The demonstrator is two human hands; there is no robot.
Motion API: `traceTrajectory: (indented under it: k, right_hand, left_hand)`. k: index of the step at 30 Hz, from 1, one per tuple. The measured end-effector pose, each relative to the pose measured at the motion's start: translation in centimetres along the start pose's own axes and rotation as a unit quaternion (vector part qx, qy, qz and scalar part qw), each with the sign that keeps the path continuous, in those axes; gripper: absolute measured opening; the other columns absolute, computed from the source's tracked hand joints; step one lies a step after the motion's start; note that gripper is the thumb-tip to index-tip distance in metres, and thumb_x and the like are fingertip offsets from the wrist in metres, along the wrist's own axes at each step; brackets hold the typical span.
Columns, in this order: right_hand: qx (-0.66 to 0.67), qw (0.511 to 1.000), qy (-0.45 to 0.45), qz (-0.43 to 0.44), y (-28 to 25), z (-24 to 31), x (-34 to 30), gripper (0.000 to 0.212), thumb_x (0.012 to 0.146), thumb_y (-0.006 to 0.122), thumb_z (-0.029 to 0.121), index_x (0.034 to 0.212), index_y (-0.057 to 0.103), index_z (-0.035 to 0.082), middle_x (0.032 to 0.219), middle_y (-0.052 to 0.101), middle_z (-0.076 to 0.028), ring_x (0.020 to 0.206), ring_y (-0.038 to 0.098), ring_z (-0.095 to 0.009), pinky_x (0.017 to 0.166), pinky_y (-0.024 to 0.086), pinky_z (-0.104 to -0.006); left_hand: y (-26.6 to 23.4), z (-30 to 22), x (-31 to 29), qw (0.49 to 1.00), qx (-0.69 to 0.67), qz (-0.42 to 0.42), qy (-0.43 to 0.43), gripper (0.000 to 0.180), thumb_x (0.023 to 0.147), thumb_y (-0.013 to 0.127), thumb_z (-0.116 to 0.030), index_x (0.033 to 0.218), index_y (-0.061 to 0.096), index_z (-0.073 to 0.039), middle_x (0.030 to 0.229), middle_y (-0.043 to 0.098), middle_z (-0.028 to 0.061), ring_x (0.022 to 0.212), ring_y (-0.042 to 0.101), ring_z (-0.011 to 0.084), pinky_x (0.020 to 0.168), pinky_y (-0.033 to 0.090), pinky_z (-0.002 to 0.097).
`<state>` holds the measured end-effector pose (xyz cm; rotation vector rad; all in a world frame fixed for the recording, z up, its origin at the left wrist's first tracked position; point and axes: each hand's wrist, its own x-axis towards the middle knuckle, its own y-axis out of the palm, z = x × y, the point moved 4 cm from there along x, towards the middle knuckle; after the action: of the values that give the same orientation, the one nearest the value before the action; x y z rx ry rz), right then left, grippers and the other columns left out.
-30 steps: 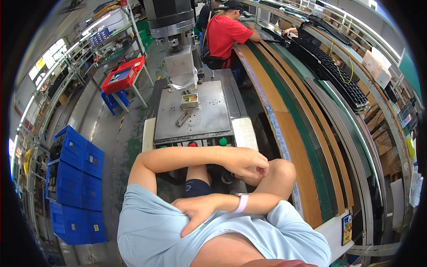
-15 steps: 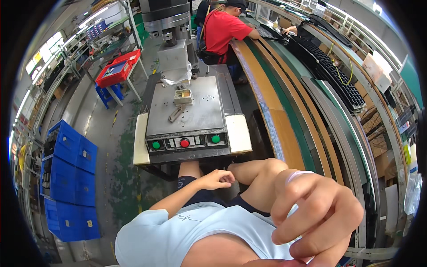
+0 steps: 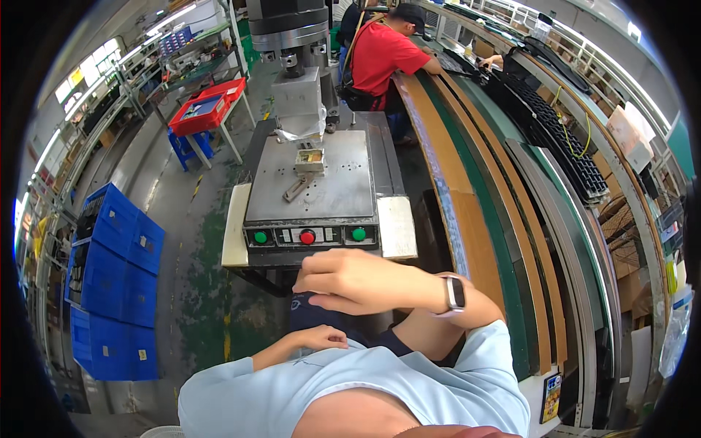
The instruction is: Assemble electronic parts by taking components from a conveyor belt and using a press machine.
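Observation:
My right hand point(image 3: 354, 281) reaches leftward across my front, just below the front panel of a press machine point(image 3: 310, 175). Its fingers are loosely bent and the thumb is apart from them; nothing shows in it. A wristband with a dark screen point(image 3: 456, 293) is on that wrist. My left hand point(image 3: 323, 336) rests by my lap with its fingers curled in, and no object shows in it. On the press's steel plate stand a small square metal block point(image 3: 309, 160) and a slotted metal bar point(image 3: 298, 188). Neither hand touches the press.
The panel has two green buttons point(image 3: 261, 237) and a red button point(image 3: 307, 237). Blue bins point(image 3: 124, 285) stand left; a red tray point(image 3: 208, 109) sits on a stand. A long bench point(image 3: 467, 212) runs along the right. A person in red point(image 3: 380, 62) leans over it at the far end.
My right hand has moved from close in front of the camera at lower right to the middle, below the press panel. My left hand has dropped lower and left, toward my lap.

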<state>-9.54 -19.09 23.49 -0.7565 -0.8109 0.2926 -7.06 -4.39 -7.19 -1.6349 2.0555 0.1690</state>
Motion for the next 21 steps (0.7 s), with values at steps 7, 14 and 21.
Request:
traceTrajectory:
  k: [7, 14, 21]
  right_hand:
    - [-0.084, 0.942, 0.138, 0.293, 12.4, -10.3, -7.4, 0.022, 0.079, 0.066, 0.015, 0.097, 0.065, 0.003, 0.1, 0.062, -0.013, 0.086, 0.063, -0.034, 0.076, 0.052, -0.0402]
    - [-0.06, 0.919, 0.238, 0.307, 9.8, -11.6, -8.0, 0.028, 0.081, 0.066, 0.018, 0.104, 0.064, 0.002, 0.103, 0.062, -0.014, 0.089, 0.063, -0.036, 0.078, 0.052, -0.042]
    - [-0.078, 0.911, 0.274, 0.299, 9.3, -12.1, -8.3, 0.031, 0.082, 0.066, 0.018, 0.108, 0.064, 0.002, 0.102, 0.062, -0.015, 0.088, 0.063, -0.037, 0.078, 0.052, -0.042]
  left_hand:
    - [0.6, -0.6, 0.3, 1.0, -0.019, 0.01, 0.003, 0.026, 0.089, 0.064, -0.023, 0.106, 0.069, -0.004, 0.093, 0.07, 0.006, 0.08, 0.06, 0.0156, 0.075, 0.048, 0.0274]
    - [-0.6, -0.4, 0.3, 0.993, -0.012, 0.102, 0.053, 0.025, 0.086, 0.065, -0.015, 0.106, 0.069, -0.002, 0.093, 0.07, 0.0075, 0.081, 0.062, 0.0174, 0.077, 0.049, 0.0285]
    - [0.2, -1.3, 1.5, 0.986, 0.059, 0.129, 0.083, 0.022, 0.081, 0.066, -0.008, 0.102, 0.067, -0.001, 0.091, 0.068, 0.0059, 0.078, 0.061, 0.0181, 0.073, 0.05, 0.03]
